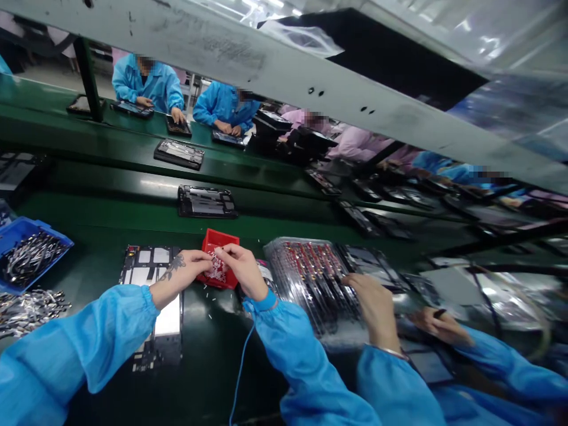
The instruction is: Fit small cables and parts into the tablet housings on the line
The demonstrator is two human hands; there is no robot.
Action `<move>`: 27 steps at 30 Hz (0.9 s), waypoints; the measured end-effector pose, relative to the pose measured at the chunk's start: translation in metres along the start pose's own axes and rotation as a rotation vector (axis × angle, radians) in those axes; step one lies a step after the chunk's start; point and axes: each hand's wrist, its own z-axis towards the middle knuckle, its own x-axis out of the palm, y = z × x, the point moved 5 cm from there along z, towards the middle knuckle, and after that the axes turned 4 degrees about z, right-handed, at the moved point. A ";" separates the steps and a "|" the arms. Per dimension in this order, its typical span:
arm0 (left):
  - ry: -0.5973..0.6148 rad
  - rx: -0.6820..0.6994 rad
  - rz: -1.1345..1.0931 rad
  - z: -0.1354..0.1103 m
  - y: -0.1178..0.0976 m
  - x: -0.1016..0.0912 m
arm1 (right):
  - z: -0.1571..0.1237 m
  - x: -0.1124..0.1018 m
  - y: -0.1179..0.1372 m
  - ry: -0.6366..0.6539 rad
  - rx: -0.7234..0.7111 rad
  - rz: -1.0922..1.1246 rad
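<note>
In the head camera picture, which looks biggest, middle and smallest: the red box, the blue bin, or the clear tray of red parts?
1. Clear tray of red parts, the widest.
2. Blue bin, partly cut off by the picture's edge, so its full size is unsure.
3. Red box, smallest; both hands, left hand and right hand, meet over it.

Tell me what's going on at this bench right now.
A person in blue sleeves has both hands, left hand and right hand, pinching small parts over a red bin on the green bench. An open device frame lies under the left forearm. A co-worker's hand rests on a clear parts tray.
</note>
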 end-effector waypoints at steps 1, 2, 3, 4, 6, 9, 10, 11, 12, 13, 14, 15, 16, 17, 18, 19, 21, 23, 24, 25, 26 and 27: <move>0.003 0.008 0.000 0.000 -0.001 0.001 | -0.002 0.001 0.002 -0.007 -0.038 -0.058; 0.000 0.016 0.004 0.000 -0.002 0.001 | -0.004 0.000 0.005 -0.035 -0.094 -0.148; -0.007 0.023 0.013 0.000 -0.003 0.000 | -0.007 -0.001 0.009 -0.087 -0.164 -0.261; -0.016 0.029 0.027 0.001 -0.003 -0.001 | -0.011 -0.003 0.015 -0.151 -0.246 -0.378; -0.032 0.044 0.069 0.003 -0.003 -0.003 | -0.020 -0.003 0.025 -0.238 -0.420 -0.557; -0.048 0.095 0.165 0.005 -0.005 -0.005 | -0.031 0.006 0.033 -0.170 -0.606 -0.686; -0.051 0.117 0.198 0.005 -0.006 -0.005 | -0.033 0.009 0.034 -0.131 -0.640 -0.727; -0.053 0.138 0.224 0.004 -0.007 -0.005 | -0.035 0.012 0.034 -0.102 -0.664 -0.772; -0.050 0.163 0.256 0.003 -0.009 -0.005 | -0.036 0.015 0.034 -0.077 -0.684 -0.818; -0.042 0.194 0.301 0.001 -0.011 -0.005 | -0.037 0.017 0.033 -0.051 -0.704 -0.856; -0.026 0.231 0.362 -0.001 -0.014 -0.005 | -0.037 0.019 0.033 -0.019 -0.721 -0.887; -0.005 0.271 0.429 -0.003 -0.016 -0.004 | -0.037 0.020 0.032 0.015 -0.737 -0.912; 0.019 0.307 0.494 -0.005 -0.018 -0.003 | -0.037 0.020 0.030 0.038 -0.747 -0.930; 0.039 0.331 0.541 -0.007 -0.020 -0.002 | -0.035 0.018 0.029 0.039 -0.744 -0.945; 0.051 0.333 0.552 -0.008 -0.021 -0.003 | -0.032 0.014 0.027 0.009 -0.724 -0.961; 0.052 0.298 0.502 -0.008 -0.020 -0.004 | -0.027 0.008 0.026 -0.049 -0.679 -0.982; 0.030 0.174 0.306 -0.007 -0.015 -0.008 | -0.018 -0.006 0.020 -0.187 -0.532 -1.032; 0.002 0.054 0.106 -0.007 -0.007 -0.012 | -0.011 -0.016 0.016 -0.258 -0.403 -1.055; -0.008 0.020 0.043 -0.007 -0.004 -0.014 | -0.011 -0.017 0.015 -0.259 -0.376 -1.042; -0.020 0.001 -0.006 -0.007 -0.002 -0.015 | -0.012 -0.016 0.016 -0.248 -0.373 -1.010; -0.032 -0.016 -0.059 -0.008 0.001 -0.017 | -0.015 -0.013 0.018 -0.233 -0.379 -0.966; -0.046 -0.041 -0.134 -0.009 0.003 -0.019 | -0.020 -0.007 0.020 -0.213 -0.381 -0.922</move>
